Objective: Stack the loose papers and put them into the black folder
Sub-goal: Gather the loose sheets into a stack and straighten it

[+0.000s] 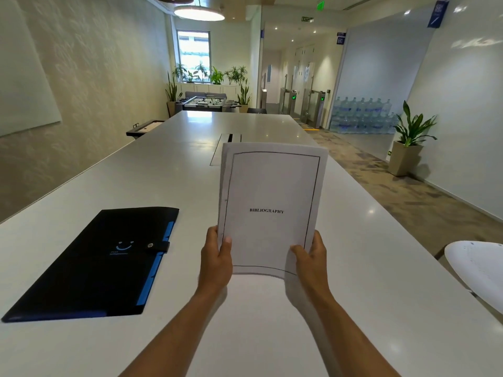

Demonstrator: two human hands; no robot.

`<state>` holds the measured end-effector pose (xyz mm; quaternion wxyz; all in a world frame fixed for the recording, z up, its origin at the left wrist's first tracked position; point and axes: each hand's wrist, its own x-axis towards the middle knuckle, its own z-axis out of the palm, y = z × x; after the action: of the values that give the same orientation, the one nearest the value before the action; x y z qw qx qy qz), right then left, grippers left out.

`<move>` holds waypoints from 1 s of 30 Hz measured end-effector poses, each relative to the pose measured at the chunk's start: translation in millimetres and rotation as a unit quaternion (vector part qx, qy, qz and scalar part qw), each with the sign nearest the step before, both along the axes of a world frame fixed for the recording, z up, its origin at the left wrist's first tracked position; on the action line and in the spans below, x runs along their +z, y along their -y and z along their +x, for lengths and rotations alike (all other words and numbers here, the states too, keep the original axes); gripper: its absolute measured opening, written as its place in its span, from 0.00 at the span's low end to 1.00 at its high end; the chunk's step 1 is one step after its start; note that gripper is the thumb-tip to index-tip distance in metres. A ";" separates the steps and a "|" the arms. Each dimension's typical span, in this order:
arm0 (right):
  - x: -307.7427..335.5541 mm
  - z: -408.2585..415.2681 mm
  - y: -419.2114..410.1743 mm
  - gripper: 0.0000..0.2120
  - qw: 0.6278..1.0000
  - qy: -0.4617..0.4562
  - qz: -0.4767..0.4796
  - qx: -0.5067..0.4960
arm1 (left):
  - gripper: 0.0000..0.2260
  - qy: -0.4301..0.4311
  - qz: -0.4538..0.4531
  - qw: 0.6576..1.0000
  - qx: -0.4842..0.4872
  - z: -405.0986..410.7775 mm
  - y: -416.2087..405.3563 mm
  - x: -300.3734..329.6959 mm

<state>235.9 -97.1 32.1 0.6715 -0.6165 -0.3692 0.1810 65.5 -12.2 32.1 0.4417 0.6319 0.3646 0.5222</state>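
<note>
Head view: upright, black-bordered "BIBLIOGRAPHY" papers point(269, 202) between left hand point(216, 261) and right hand point(311, 261).

You are standing in an office common area, at a long white meeting table point(168, 170) with a recessed metal cable hatch point(226, 148) in its middle. On the left wall hangs a frosted glass whiteboard point(24, 74). Beyond the far end of the table you can see a foosball table point(206, 102) ringed by green potted plants point(217, 76) under a bright window point(193, 54). To your right, a corridor leads to access turnstiles with green indicator lights point(307, 103), a green exit sign point(307, 19) hangs overhead, and a stack of blue water-cooler bottles point(362, 115) stands against a glass partition.
</note>
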 end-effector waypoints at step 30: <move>30.2 2.2 5.5 0.15 0.967 -0.238 0.058 0.071 | 0.20 0.188 -0.295 0.936 -0.030 14.8 11.7 6.3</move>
<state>238.1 -102.6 62.3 0.7599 -0.4880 -0.2520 0.3479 80.3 -23.9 38.4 0.6847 0.3736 0.3933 0.4867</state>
